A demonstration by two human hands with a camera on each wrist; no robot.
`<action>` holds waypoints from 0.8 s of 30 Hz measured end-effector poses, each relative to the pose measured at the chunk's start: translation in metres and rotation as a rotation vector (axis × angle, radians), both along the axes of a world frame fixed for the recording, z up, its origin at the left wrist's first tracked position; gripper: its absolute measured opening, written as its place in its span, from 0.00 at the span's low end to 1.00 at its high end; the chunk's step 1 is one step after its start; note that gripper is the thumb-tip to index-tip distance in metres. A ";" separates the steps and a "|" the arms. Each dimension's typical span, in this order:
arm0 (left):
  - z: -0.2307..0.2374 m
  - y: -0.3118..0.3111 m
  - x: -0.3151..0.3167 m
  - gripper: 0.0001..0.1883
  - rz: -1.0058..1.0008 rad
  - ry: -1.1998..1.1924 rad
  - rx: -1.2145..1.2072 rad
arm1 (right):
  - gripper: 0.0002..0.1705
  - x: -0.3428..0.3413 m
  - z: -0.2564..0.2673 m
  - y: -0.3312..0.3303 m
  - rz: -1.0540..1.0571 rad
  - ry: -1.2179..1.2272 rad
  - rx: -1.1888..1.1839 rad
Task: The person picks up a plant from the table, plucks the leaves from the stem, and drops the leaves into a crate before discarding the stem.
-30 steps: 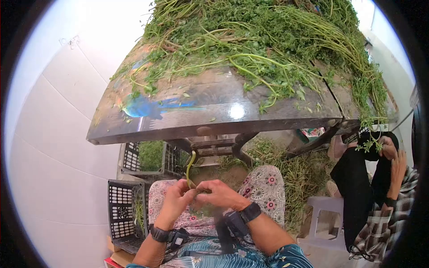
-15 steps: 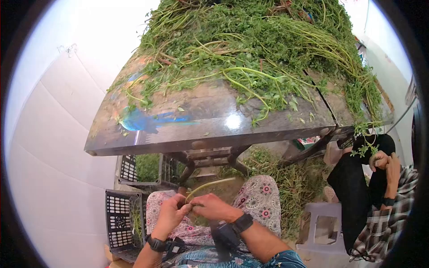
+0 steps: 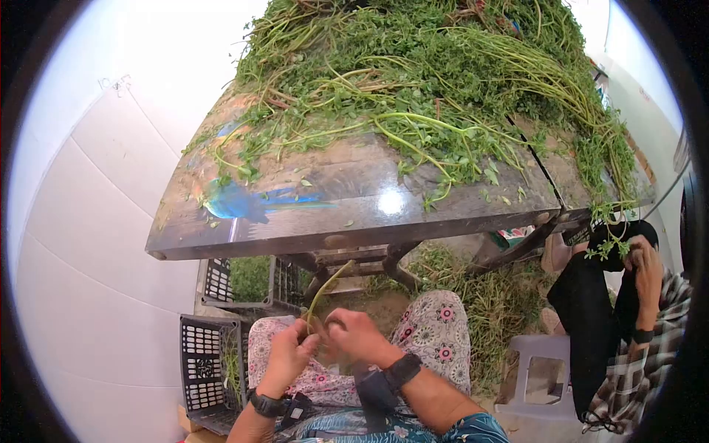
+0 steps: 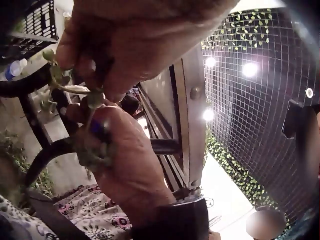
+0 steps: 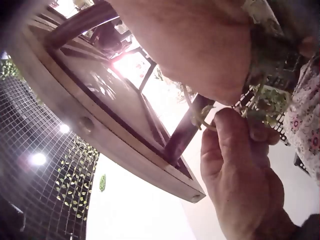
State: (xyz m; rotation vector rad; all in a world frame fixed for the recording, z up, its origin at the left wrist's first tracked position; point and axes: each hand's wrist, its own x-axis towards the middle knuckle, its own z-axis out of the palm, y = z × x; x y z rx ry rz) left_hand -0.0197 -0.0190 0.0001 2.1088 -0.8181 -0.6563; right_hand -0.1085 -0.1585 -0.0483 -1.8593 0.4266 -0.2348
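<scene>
My left hand [image 3: 286,359] pinches a long green stem [image 3: 330,284], whose bare end points up and away toward the table. Close beside it on the right, my right hand [image 3: 362,337] has its fingers curled at the stem's lower, leafy part. In the left wrist view small leaves [image 4: 94,99] show between both hands' fingertips, with more hanging blurred before the right hand. The right wrist view has the left thumb and fingers [image 5: 232,137] bent around the stem, partly covered by the right hand above. Both hands are over my patterned lap [image 3: 436,332].
Ahead, a wooden table [image 3: 317,159] bears a large heap of leafy greens [image 3: 443,66]. Black crates [image 3: 201,365] with greens stand at left. Cut stems [image 3: 502,317] litter the floor. A grey stool [image 3: 543,354] and a seated person [image 3: 602,317] are at right.
The stem swung down to the right, then back to a steeper slant. My right hand has drawn slightly away from the left. At right, the other person's hands have shifted.
</scene>
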 end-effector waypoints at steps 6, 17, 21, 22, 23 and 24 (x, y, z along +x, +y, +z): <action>-0.004 0.001 0.004 0.03 0.013 0.173 -0.172 | 0.18 -0.004 -0.007 -0.005 0.147 -0.100 0.203; 0.012 -0.001 0.003 0.02 0.030 0.283 -0.220 | 0.20 -0.014 0.007 -0.014 0.431 -0.038 0.201; 0.022 -0.005 -0.001 0.02 0.057 0.334 -0.334 | 0.18 -0.014 0.006 -0.014 0.451 -0.133 0.136; 0.025 -0.006 -0.003 0.02 0.052 0.298 -0.342 | 0.18 -0.014 0.008 -0.012 0.397 -0.116 0.148; 0.029 -0.007 -0.005 0.02 0.045 0.262 -0.350 | 0.17 -0.015 0.011 -0.011 0.342 -0.100 0.160; 0.031 -0.008 -0.006 0.02 0.038 0.226 -0.358 | 0.17 -0.015 0.013 -0.011 0.286 -0.084 0.172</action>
